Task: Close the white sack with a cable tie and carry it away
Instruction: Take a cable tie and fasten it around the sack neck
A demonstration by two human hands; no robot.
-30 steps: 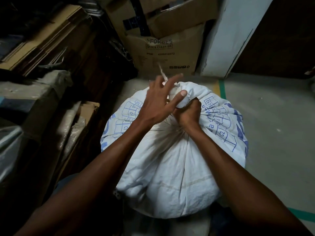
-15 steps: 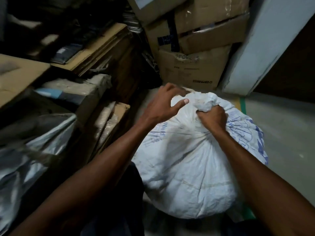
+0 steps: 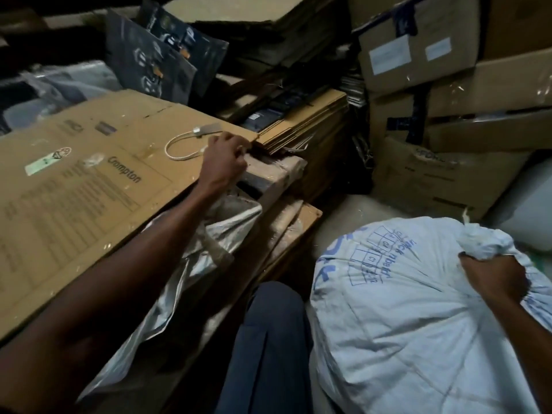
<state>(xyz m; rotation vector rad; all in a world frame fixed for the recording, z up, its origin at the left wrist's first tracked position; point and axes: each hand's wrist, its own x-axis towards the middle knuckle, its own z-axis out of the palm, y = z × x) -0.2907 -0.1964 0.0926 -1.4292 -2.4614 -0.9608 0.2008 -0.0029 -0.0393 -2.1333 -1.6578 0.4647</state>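
Gripping the gathered neck of the white sack (image 3: 418, 324), the right hand (image 3: 493, 276) is a closed fist; the woven cloth fans out from it in tight radial creases. The sack is plump and rounded, printed with blue grid boxes and lettering, sitting on the floor at lower right, beside a knee in dark blue trousers (image 3: 268, 339).

The left hand (image 3: 222, 159) lies on a flattened cardboard sheet (image 3: 74, 186), matte brown, marked "Crompton". Its fingers are curled at the sheet's far edge, touching the end of a pale cable tie (image 3: 182, 146) that lies there in an open loop with a flat tag at one end; cannot tell whether it is actually pinched. Crinkled silvery plastic (image 3: 209, 234) hangs below the sheet. Stacked cardboard boxes (image 3: 433, 55) behind.

Versus half a second ago: the left hand was at the sack's neck, next to the right; it has left the sack and reached across to the cardboard. The right fist is unchanged.
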